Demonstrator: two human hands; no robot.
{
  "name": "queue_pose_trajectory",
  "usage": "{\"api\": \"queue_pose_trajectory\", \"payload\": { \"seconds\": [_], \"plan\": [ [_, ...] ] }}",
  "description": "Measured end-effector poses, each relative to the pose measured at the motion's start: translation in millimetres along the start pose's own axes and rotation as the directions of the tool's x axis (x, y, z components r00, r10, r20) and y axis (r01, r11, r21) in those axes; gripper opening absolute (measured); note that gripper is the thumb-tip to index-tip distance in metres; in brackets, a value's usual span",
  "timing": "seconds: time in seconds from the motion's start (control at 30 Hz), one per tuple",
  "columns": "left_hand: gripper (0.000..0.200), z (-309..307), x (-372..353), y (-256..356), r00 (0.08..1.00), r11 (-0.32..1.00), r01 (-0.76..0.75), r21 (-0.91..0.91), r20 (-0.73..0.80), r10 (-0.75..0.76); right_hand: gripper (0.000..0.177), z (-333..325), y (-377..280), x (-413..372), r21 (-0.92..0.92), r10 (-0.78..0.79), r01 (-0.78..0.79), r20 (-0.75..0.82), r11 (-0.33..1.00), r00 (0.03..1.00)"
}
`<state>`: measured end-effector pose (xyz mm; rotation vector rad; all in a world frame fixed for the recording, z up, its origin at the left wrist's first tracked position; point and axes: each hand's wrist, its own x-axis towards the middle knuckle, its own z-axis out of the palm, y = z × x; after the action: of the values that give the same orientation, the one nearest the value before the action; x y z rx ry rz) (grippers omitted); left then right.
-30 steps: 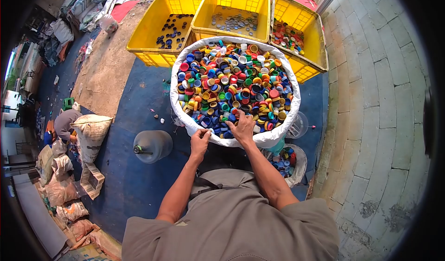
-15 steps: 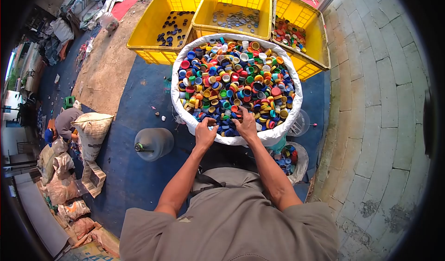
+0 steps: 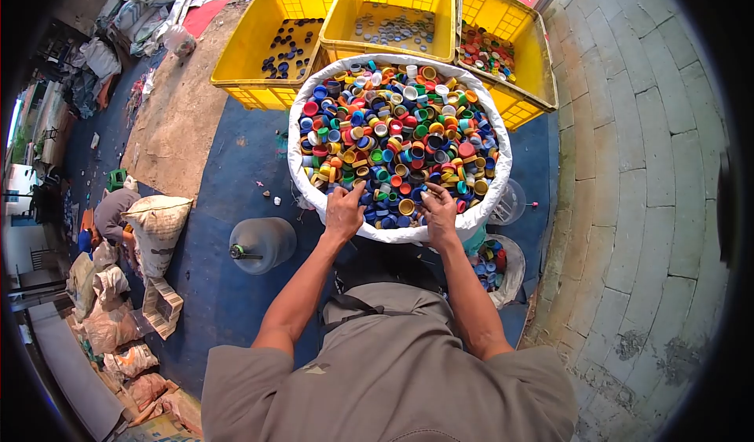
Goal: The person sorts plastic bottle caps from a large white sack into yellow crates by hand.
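Observation:
A round white sack [image 3: 297,177] with a rolled rim stands in front of me, heaped with plastic bottle caps [image 3: 393,140] of many colours. At its near left edge, my left hand [image 3: 344,210] lies over the caps, its fingers reaching forward and a little apart. My right hand [image 3: 441,213] is at the near right part of the heap, with thumb and fingers curled in. A small pale spot shows at its fingertips; whether this is a cap I cannot make out. Dark blue caps and a yellow one lie between the hands.
Behind the sack stand a left yellow crate [image 3: 228,71] with dark caps, a middle crate [image 3: 334,18] with pale caps and a right crate [image 3: 542,69] with mixed caps. A clear jug [image 3: 263,246] stands left, a smaller cap sack [image 3: 512,273] right. Another person [image 3: 114,210] bends far left.
My hands have moved apart: the left slightly forward and left, the right to the right and a little back. Caps between them have shifted, and a yellow cap now shows there.

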<state>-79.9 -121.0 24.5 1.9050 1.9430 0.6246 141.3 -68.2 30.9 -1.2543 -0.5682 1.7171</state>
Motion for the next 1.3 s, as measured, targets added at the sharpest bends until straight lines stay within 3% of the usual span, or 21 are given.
{"api": "queue_pose_trajectory", "payload": {
  "seconds": [0.23,0.37,0.5,0.6,0.7,0.73,0.8,0.87,0.93,1.0,1.1,1.17,1.27,1.3],
  "plan": [
    [0.063,0.3,17.2,-8.9,0.988,0.986,-0.138,0.093,0.079,0.131,0.038,-25.9,4.0,-29.2,0.423,0.101,-0.202,0.25,0.883,0.963],
    [0.063,1.1,19.6,-8.4,0.985,0.984,-0.145,0.108,0.112,0.133,0.037,-20.3,5.7,-34.8,0.452,0.157,-0.217,0.169,0.865,0.973],
    [0.061,5.6,18.2,-14.6,0.982,0.979,-0.172,0.114,0.102,0.161,0.031,-15.7,10.3,-33.4,0.344,0.18,-0.228,0.166,0.911,0.969],
    [0.059,1.3,13.5,-11.7,0.985,0.982,-0.172,0.08,0.01,0.172,0.026,-7.5,12.8,-28.8,0.184,0.193,-0.215,0.129,0.959,0.973],
    [0.054,-7.8,9.3,-5.9,0.988,0.975,-0.011,-0.223,-0.153,-0.024,0.022,12.3,11.5,-23.6,-0.098,0.171,-0.165,0.067,0.982,0.983],
    [0.049,-13.5,7.5,-1.0,0.966,0.902,0.032,-0.43,-0.217,-0.138,0.022,17.0,17.1,-19.2,-0.23,0.112,-0.093,0.073,0.969,0.991],
    [0.04,-28.1,0.9,1.9,0.914,0.686,0.287,-0.669,-0.023,-0.405,0.022,24.7,29.8,-8.4,-0.476,-0.005,0.057,0.11,0.878,0.994],
    [0.036,-23.2,-6.7,-12.8,0.872,0.057,0.199,-0.978,0.15,-0.466,0.025,35.5,38.0,0.7,-0.637,-0.115,0.177,0.138,0.75,0.984],
    [0.032,-32.4,-15.6,-19.3,0.845,-0.273,0.153,-0.95,0.269,-0.463,0.025,54.6,35.6,0.8,-0.698,-0.24,0.302,0.188,0.649,0.952],
    [0.028,-38.5,-23.8,-19.9,0.821,-0.463,0.062,-0.884,0.308,-0.48,0.033,64.1,39.8,11.2,-0.741,-0.238,0.309,0.205,0.597,0.949],
    [0.029,-41.9,-33.8,-22.3,0.785,-0.605,-0.024,-0.796,0.36,-0.504,0.044,79.1,38.3,15.9,-0.775,-0.226,0.273,0.172,0.57,0.959],
    [0.025,-42.9,-39.5,-24.8,0.777,-0.66,-0.055,-0.749,0.383,-0.5,0.048,85.1,37.4,19.4,-0.852,-0.206,0.255,0.178,0.457,0.962],
    [0.021,-38.2,-47.4,-33.2,0.763,-0.7,-0.037,-0.713,0.432,-0.481,0.052,90.1,41.3,24.6,-0.914,-0.186,0.237,0.183,0.328,0.965],
    [0.016,-39.7,-47.3,-28.8,0.734,-0.644,0.008,-0.765,0.442,-0.516,0.052,92.1,41.8,25.6,-0.926,-0.181,0.228,0.18,0.301,0.967]
  ]
}}
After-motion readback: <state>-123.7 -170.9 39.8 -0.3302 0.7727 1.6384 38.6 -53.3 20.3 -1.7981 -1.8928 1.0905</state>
